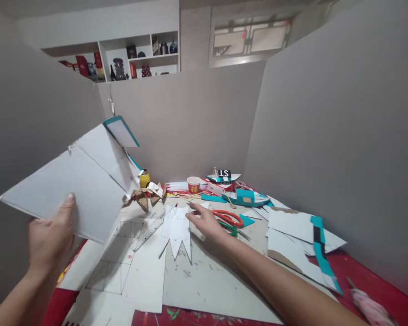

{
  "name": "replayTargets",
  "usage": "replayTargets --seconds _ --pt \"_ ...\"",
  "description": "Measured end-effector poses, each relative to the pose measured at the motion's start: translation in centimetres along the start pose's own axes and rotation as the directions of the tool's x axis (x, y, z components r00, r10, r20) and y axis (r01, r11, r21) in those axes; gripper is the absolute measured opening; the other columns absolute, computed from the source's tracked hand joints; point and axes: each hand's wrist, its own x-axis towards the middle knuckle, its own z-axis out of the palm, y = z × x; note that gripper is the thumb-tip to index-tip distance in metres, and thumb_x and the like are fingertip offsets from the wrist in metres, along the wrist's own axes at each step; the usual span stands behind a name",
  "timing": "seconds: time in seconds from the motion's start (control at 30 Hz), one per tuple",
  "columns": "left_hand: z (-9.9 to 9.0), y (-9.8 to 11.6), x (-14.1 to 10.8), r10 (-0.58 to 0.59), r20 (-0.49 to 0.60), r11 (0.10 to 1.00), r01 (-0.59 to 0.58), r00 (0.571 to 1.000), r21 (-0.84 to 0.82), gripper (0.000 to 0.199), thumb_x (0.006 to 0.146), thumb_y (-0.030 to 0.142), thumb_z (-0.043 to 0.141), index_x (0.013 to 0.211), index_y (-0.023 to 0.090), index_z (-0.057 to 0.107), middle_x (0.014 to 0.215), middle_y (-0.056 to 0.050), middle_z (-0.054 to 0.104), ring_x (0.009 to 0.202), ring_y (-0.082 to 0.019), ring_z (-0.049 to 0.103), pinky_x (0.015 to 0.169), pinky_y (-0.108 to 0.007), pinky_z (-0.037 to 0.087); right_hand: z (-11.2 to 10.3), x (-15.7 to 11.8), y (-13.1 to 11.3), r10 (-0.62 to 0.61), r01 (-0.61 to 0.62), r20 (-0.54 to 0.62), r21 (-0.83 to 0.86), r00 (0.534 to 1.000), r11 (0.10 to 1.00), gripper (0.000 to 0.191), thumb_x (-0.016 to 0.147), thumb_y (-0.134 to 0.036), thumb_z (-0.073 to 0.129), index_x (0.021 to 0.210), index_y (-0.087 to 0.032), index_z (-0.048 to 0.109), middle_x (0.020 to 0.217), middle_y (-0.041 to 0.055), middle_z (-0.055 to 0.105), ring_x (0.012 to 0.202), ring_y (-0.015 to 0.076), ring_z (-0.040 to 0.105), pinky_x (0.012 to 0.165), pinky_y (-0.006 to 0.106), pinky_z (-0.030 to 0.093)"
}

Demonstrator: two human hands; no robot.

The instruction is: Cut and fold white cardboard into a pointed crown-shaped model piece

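My left hand (52, 233) grips a folded white cardboard piece (61, 185) with teal edging, raised above the left side of the table. Its thumb lies on the near face and the other fingers are mostly hidden behind. My right hand (204, 222) reaches over the middle of the table with thumb and forefinger apart. Just left of its fingertips lies a white cutout with pointed ends (177, 226). Orange-handled scissors (229, 217) and green-handled scissors (229, 228) lie right beside this hand. Under the left arm is a white sheet with drawn lines (136, 267).
A red paper cup (194, 184) and a yellow can (144, 179) stand at the back. Small boat models (246, 198) sit back right. White and teal cardboard scraps (292, 226) lie on the right, near a pink-handled tool (369, 305). Grey partitions (187, 122) enclose the table.
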Motion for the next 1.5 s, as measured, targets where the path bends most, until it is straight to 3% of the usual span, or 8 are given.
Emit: replayTargets --seconds 0.13,0.3,0.5,0.6,0.87,1.13,1.3,1.5 --pt "1.6 0.4 -1.3 -0.205 0.270 0.896 0.291 0.941 -0.335 0.011 0.079 0.015 0.067 0.089 0.011 0.070 0.078 -0.005 0.076 0.063 -0.019 0.071 0.072 -0.033 0.061 0.4 -1.8 -2.0 -0.024 -0.046 0.250 0.270 0.968 0.962 0.052 0.078 -0.042 0.069 0.123 -0.018 0.059 0.132 0.0150 0.057 0.111 0.0272 0.059 0.083 0.038 0.053" --pt "3.3 -1.4 -2.3 -0.297 0.552 0.824 0.502 0.779 -0.264 0.025 0.083 0.008 0.062 0.106 0.009 0.070 0.073 -0.009 0.077 0.069 -0.024 0.075 0.072 -0.034 0.062 0.7 -3.5 -3.6 -0.140 -0.275 0.578 0.570 0.804 0.775 0.045 0.074 -0.050 0.076 0.101 -0.016 0.064 0.107 0.0120 0.068 0.095 0.0231 0.066 0.069 0.032 0.055" --pt "4.8 -2.2 -3.7 -0.341 0.595 0.818 0.542 0.728 -0.195 0.035 0.081 0.013 0.066 0.116 0.010 0.068 0.086 -0.012 0.078 0.072 -0.028 0.075 0.069 -0.036 0.063 0.9 -4.0 -4.2 0.071 -0.437 0.528 0.612 0.846 0.659 0.054 0.082 -0.066 0.057 0.081 -0.012 0.062 0.075 0.0091 0.069 0.069 0.0206 0.068 0.044 0.024 0.052" --pt "5.1 -1.9 -3.9 -0.341 0.590 0.815 0.544 0.732 -0.203 0.038 0.082 0.013 0.066 0.120 0.012 0.066 0.089 -0.012 0.078 0.075 -0.028 0.075 0.069 -0.036 0.063 0.9 -4.1 -4.5 0.187 -0.502 0.526 0.558 0.830 0.660 0.034 0.083 -0.047 0.065 0.081 -0.013 0.060 0.073 0.0081 0.069 0.065 0.0188 0.069 0.045 0.023 0.053" --pt "5.4 -2.2 -2.2 -0.449 0.620 0.661 0.706 0.643 -0.254 0.030 0.087 0.013 0.058 0.115 0.008 0.067 0.083 -0.012 0.078 0.075 -0.026 0.075 0.075 -0.038 0.063 1.1 -4.6 -5.8 -0.079 -0.235 0.486 0.551 0.871 0.801 0.036 0.068 -0.039 0.082 0.083 -0.009 0.069 0.080 0.0089 0.072 0.072 0.0175 0.069 0.052 0.021 0.053" --pt "4.7 -4.6 -5.8 -0.392 0.718 0.661 0.719 0.575 -0.216 0.041 0.080 0.010 0.067 0.121 0.012 0.064 0.102 -0.013 0.076 0.088 -0.028 0.074 0.078 -0.037 0.062 1.4 -4.7 -4.9 0.063 -0.259 0.328 0.598 0.943 0.758 0.039 0.056 -0.036 0.089 0.075 -0.014 0.064 0.069 -0.0003 0.066 0.062 0.0118 0.060 0.052 0.022 0.050" --pt "4.6 -5.5 -6.1 -0.368 0.769 0.671 0.722 0.523 -0.170 0.047 0.077 0.013 0.072 0.123 0.013 0.063 0.110 -0.016 0.074 0.094 -0.029 0.072 0.084 -0.038 0.060 0.6 -5.3 -4.6 0.038 -0.327 0.427 0.631 0.904 0.704 0.046 0.057 -0.046 0.088 0.071 -0.016 0.056 0.061 -0.0042 0.058 0.053 0.0088 0.054 0.045 0.018 0.044" --pt "4.1 -6.1 -5.3 -0.307 0.713 0.754 0.619 0.630 -0.222 0.060 0.069 0.023 0.081 0.126 0.018 0.061 0.118 -0.013 0.071 0.108 -0.030 0.067 0.093 -0.038 0.055 -0.9 -5.6 -3.7 0.183 -0.291 0.436 0.196 0.881 0.936 0.051 0.080 -0.064 0.060 0.068 -0.014 0.059 0.056 0.0015 0.059 0.041 0.0092 0.050 0.038 0.021 0.040"
